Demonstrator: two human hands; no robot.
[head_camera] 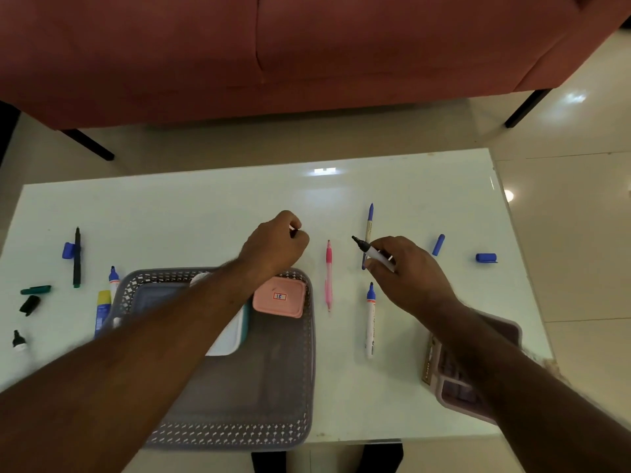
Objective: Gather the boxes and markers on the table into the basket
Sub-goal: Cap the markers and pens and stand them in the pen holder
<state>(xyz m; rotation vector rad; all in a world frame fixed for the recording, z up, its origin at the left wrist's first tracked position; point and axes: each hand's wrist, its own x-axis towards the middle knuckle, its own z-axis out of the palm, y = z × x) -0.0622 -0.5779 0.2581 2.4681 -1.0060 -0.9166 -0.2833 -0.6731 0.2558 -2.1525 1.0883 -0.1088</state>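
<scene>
A grey perforated basket (300, 353) sits at the table's near edge and holds a pink box (280, 297) and a white, teal-rimmed box (235, 332) partly under my left arm. My left hand (273, 245) hovers beyond the basket, fingers curled round a small dark object that I cannot identify. My right hand (404, 271) grips an uncapped black-tipped marker (370, 250), tip pointing up-left. A pink pen (328, 274), a blue-tipped white marker (370, 319) and a blue-capped pen (368, 230) lie between and near my hands.
On the left lie a black marker (77, 257), a blue cap (68, 250), green and black caps, and a yellow-capped blue tube (102, 310). Two blue caps (438, 245) (486, 257) lie on the right. A mauve tray (457, 387) sits under my right forearm. A red sofa stands beyond.
</scene>
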